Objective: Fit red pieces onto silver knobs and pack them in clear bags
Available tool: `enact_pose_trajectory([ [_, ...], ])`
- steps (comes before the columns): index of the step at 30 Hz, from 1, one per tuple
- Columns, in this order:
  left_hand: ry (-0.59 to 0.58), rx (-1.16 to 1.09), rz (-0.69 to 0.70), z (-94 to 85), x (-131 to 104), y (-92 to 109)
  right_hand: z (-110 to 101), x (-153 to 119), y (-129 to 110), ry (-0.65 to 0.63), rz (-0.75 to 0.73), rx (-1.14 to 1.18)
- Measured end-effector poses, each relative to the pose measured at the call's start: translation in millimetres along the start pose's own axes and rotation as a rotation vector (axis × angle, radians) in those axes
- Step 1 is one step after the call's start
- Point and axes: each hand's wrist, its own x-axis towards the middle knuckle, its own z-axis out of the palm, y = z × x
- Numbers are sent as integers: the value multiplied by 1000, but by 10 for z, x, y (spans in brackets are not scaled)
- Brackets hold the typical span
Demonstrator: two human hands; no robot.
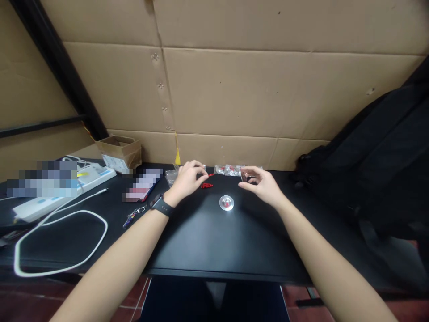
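My left hand [191,177], a dark watch on its wrist, is over the back of the black table [221,246]. Its thumb and index finger meet at a thin red cord [211,175]. Just below the fingertips lies a small red bundle [207,185]. To the right, my right hand [259,181] has its thumb and index finger apart beside small clear packets [232,170] with red parts. The space within its curled fingers is dark, and no held object can be made out. A round clear disc [226,203] with a red centre rests between and in front of both hands.
At left are a white power strip [33,206], a looped white cable [105,228], an open cardboard box [124,152], a phone-like item [143,184] and keys [134,216]. A black backpack [378,165] fills the right side. Cardboard [228,94] walls the back.
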Motion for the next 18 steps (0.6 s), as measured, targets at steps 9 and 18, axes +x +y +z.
enact_pose_trajectory([
  [9, -123, 129, 17, 142, -36, -181, -809, -23, 387, -186, 194, -540],
  [18, -105, 134, 67, 133, -67, -63, -871, -45, 583, -362, 310, -527],
])
